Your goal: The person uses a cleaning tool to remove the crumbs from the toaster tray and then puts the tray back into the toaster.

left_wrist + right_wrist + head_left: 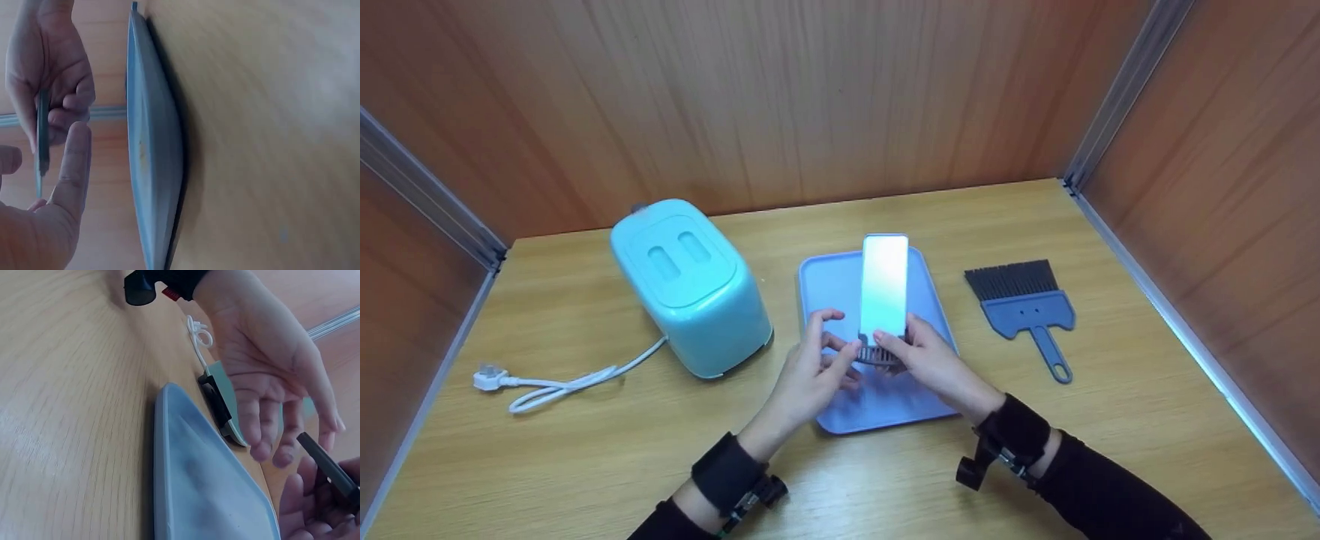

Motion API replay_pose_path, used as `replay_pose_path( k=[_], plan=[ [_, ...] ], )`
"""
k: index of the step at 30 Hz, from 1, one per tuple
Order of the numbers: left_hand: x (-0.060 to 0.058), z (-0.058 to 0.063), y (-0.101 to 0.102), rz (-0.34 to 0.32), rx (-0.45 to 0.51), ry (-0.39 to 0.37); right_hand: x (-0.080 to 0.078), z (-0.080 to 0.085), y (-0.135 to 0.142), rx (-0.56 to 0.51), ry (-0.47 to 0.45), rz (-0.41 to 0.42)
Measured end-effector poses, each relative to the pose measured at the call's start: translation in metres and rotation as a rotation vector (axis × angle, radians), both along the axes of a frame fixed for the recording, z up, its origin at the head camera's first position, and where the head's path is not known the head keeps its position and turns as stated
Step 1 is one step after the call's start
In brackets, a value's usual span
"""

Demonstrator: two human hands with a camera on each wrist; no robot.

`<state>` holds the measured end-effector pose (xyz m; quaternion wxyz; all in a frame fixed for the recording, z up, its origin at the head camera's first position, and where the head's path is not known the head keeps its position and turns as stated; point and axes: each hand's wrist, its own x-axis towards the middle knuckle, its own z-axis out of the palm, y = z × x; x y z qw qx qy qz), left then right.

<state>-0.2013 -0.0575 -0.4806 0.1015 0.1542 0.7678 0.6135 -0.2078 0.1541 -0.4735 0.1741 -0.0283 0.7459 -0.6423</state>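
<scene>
My right hand (934, 364) pinches a shiny flat crumb tray (885, 281) by its dark slotted end, thumb on top and fingers beneath. It is held above a shallow blue serving tray (829, 277). In the right wrist view the crumb tray's dark edge (326, 464) shows between the two hands. My left hand (814, 367) is at the left of the slotted end, fingers spread and loosely bent, thumb tip right by the edge. From the left wrist, the crumb tray (43, 135) appears edge-on in the right hand (53, 67).
A teal toaster (720, 322) with its lid on stands at the left, its white cord and plug (547, 390) looped beside it. To the right lies a blue brush (1027, 307) with dark bristles. Wooden panels (825, 97) enclose the table at the back and sides.
</scene>
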Motion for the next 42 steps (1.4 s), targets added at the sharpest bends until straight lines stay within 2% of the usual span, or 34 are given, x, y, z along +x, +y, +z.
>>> replay_pose_path(
  k=[8,13,19,24,29,33,37,42],
  plan=[
    [0.002,0.028,-0.026,0.098,-0.261,0.318,0.006,0.001,-0.001,0.028,-0.099,0.102],
    [0.004,0.037,-0.041,0.16,-0.388,0.495,0.009,0.0,-0.005,0.042,-0.108,0.185],
    [0.003,0.043,-0.053,0.23,-0.529,0.633,0.015,-0.002,-0.008,0.051,-0.14,0.253],
    [0.002,0.051,-0.069,0.32,-0.56,0.729,0.022,-0.007,-0.019,0.05,-0.168,0.299],
    [0.0,0.057,-0.086,0.417,-0.593,0.803,0.03,-0.011,-0.032,0.078,-0.167,0.364],
    [-0.006,0.057,-0.098,0.487,-0.633,0.835,0.036,-0.013,-0.043,0.096,-0.207,0.385],
    [-0.01,0.056,-0.109,0.527,-0.681,0.787,0.041,-0.013,-0.055,0.105,-0.255,0.405],
    [-0.012,0.053,-0.118,0.522,-0.738,0.701,0.045,-0.014,-0.071,0.102,-0.281,0.444]
  ],
)
